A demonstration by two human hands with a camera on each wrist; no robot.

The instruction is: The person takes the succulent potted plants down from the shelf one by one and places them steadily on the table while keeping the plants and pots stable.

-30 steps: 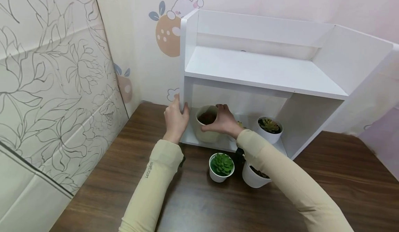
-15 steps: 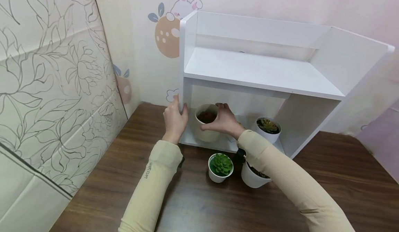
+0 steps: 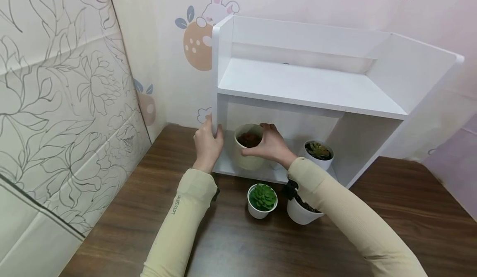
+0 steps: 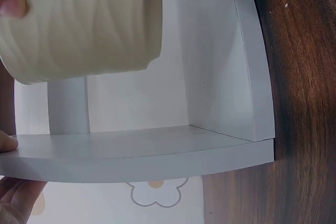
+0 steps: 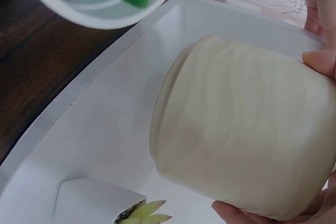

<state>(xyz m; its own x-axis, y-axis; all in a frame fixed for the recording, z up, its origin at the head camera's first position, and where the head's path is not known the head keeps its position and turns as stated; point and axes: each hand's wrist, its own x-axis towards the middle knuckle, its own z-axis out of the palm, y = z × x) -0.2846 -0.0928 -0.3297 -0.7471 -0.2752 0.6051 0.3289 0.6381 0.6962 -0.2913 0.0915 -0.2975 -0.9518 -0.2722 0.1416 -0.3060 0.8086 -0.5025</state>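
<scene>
My right hand (image 3: pixel 271 143) holds a cream plant pot (image 3: pixel 247 163) by its rim, thumb in front and fingers at the far side. Brown soil shows inside the pot. In the right wrist view its rippled wall (image 5: pixel 247 129) stands out, and in the left wrist view the pot's base sits close over the shelf's bottom board (image 4: pixel 223 51). My left hand (image 3: pixel 207 144) grips the white shelf's left side panel (image 4: pixel 131 166), thumb inside and fingers outside. A small white pot with a green succulent (image 3: pixel 263 197) stands on the table in front.
A white pot with a yellowish succulent (image 3: pixel 318 155) stands at the right in the lower compartment. A white pot (image 3: pixel 301 214) on the table is partly hidden by the right sleeve. A small angular white pot (image 5: pixel 94 203) is near my right hand. The shelf's middle board (image 3: pixel 305 82) hangs overhead.
The cream pot and my right hand have shifted slightly right relative to the shelf. My left hand stays on the side panel. The head view has drifted a little.
</scene>
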